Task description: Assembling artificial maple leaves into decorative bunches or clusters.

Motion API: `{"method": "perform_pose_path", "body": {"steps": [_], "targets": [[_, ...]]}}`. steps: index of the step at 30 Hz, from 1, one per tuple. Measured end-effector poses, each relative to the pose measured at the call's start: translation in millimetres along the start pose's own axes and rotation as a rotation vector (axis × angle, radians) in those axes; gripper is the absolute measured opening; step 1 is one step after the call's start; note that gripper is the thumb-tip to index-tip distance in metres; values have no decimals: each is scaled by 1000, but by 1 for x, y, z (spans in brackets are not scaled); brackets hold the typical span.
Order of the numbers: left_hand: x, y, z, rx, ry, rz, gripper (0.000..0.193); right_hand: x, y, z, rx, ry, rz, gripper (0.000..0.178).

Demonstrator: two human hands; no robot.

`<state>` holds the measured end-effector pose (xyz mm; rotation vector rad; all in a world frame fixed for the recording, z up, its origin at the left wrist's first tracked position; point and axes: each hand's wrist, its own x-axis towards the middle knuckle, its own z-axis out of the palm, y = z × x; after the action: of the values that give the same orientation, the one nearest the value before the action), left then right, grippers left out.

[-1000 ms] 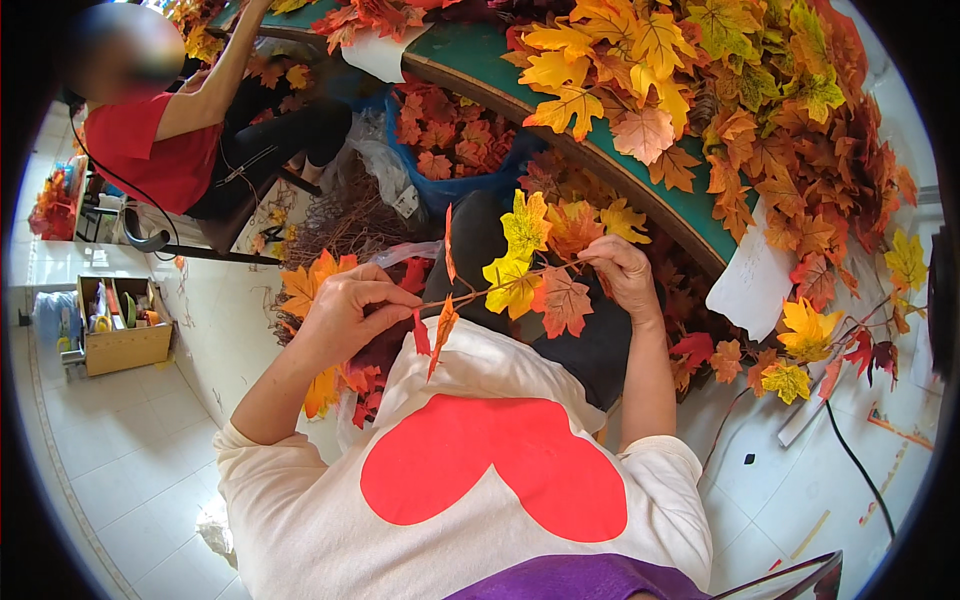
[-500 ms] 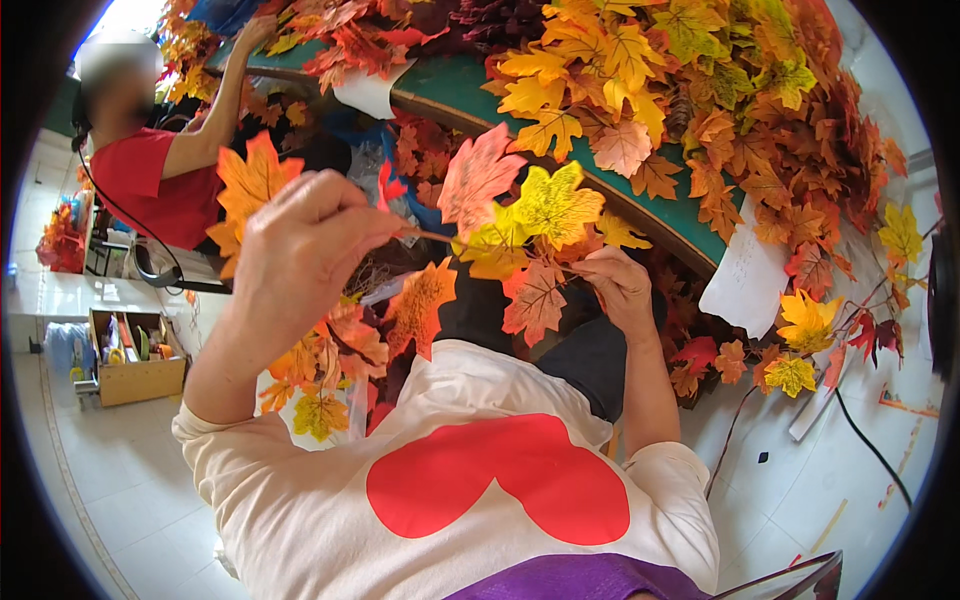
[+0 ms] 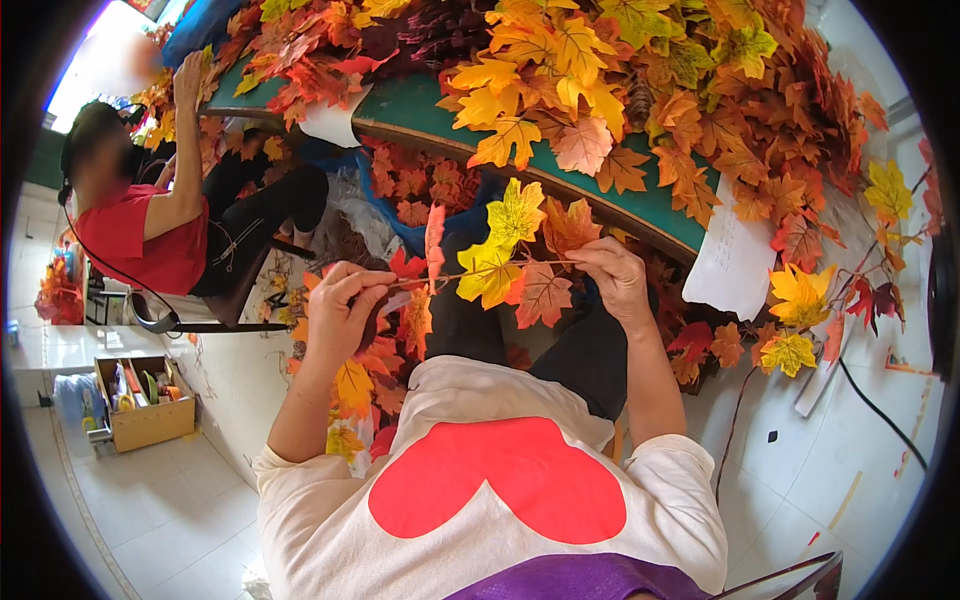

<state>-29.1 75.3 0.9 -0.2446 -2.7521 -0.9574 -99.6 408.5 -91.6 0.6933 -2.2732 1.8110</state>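
An artificial maple-leaf garland [image 3: 487, 275] is stretched between my two hands above my lap. Its thin brown stem carries yellow, orange and red leaves. My left hand [image 3: 343, 308] pinches the stem at one end, close to some red leaves. At the other end, my right hand [image 3: 614, 282] holds the stem between thumb and fingers, beside an orange leaf. More orange and red leaves [image 3: 378, 358] hang below and beside my left hand; whether they belong to the same garland I cannot tell.
Ahead runs a green tabletop [image 3: 400, 108] heaped with artificial leaves [image 3: 690, 120]. White paper [image 3: 728, 255] hangs over its edge. Under it sits a blue bag [image 3: 410, 238] of red leaves. A person in a red shirt [image 3: 150, 225] sits at left, near a wooden box [image 3: 150, 420] of tools.
My left hand has come down and away from its raised spot, so the stem now lies nearly level. The large orange leaf beside that hand has dropped from there. My right hand has barely moved.
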Motion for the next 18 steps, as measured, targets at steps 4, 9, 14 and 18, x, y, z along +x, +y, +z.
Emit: {"method": "perform_pose_path", "body": {"steps": [4, 9, 14, 18], "targets": [[-14, -11, 9, -150, -29, -189, 14, 0, 7, 7, -62, -11, -3, 22], [-29, -27, 14, -273, -91, -255, 15, -2, 9, 13, -207, -22, -58, 28], [-35, -32, 19, -296, -110, -278, 14, -4, 3, 14, -291, 6, -108, 32], [-39, -35, 20, -311, -112, -300, 13, -5, 1, 15, -315, 6, -77, 37]]}}
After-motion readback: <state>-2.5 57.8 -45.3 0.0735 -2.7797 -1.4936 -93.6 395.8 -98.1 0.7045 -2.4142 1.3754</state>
